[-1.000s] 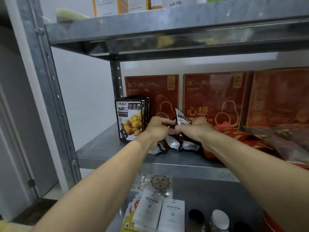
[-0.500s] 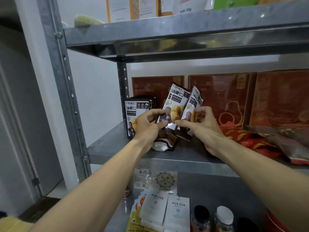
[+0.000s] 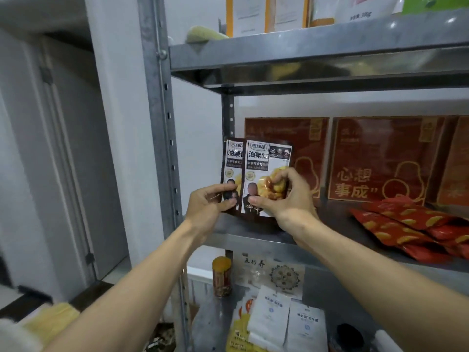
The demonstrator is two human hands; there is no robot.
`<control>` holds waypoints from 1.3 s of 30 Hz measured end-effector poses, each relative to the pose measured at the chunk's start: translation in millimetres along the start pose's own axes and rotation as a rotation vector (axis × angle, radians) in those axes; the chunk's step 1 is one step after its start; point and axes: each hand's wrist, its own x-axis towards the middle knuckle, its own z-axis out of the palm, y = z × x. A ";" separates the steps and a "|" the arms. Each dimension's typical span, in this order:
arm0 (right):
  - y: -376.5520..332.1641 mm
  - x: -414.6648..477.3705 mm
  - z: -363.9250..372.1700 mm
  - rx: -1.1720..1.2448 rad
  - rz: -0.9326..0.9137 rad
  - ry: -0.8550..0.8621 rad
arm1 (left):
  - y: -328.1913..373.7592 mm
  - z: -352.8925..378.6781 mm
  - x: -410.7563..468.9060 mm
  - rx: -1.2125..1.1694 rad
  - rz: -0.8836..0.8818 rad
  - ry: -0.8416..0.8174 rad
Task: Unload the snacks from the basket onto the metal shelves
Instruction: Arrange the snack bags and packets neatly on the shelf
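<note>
Door (image 3: 68, 161) panels are noted at the far left, with a perforated upright post (image 3: 162, 123) of the metal rack beside them. A blurred yellow object low in the corner cannot be identified.

The left hand (image 3: 205, 207) is raised at the front left corner of the middle shelf (image 3: 253, 235). Its fingers (image 3: 227, 203) and thumb are pinched on the lower edge of the left packet (image 3: 232, 171) – a dark snack pouch with a white label, held upright.

The right packet (image 3: 266, 168), of the same kind, is held upright just beside the first, with its left edge overlapping it. Both lower edges are at shelf level. Whether they rest on the shelf cannot be told.

The right hand (image 3: 289, 199) is clasped on the lower part of the right packet, with the fingers curled over its front and the thumb under its bottom edge.

Red boxes (image 3: 385, 158) are stood against the back wall behind the packets and further right. Red pouches (image 3: 406, 224) are piled flat at the right of the same shelf, well apart from the hands.

Above, the upper shelf (image 3: 304, 52) is loaded with cartons and bags. Below, a yellow-lidded jar (image 3: 222, 275) and white sachets (image 3: 286, 321) are seen on the lower shelf (image 3: 330, 295).
</note>
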 end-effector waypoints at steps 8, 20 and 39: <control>23.8 0.1 37.4 -0.110 0.024 -0.023 | -26.7 -21.1 25.3 0.189 0.045 -0.050; 39.6 0.2 13.7 -0.364 -0.061 0.007 | -43.1 -2.5 59.1 0.423 0.137 -0.166; 52.8 10.4 44.7 -0.432 -0.084 0.042 | -59.7 -12.4 71.9 0.258 0.029 -0.183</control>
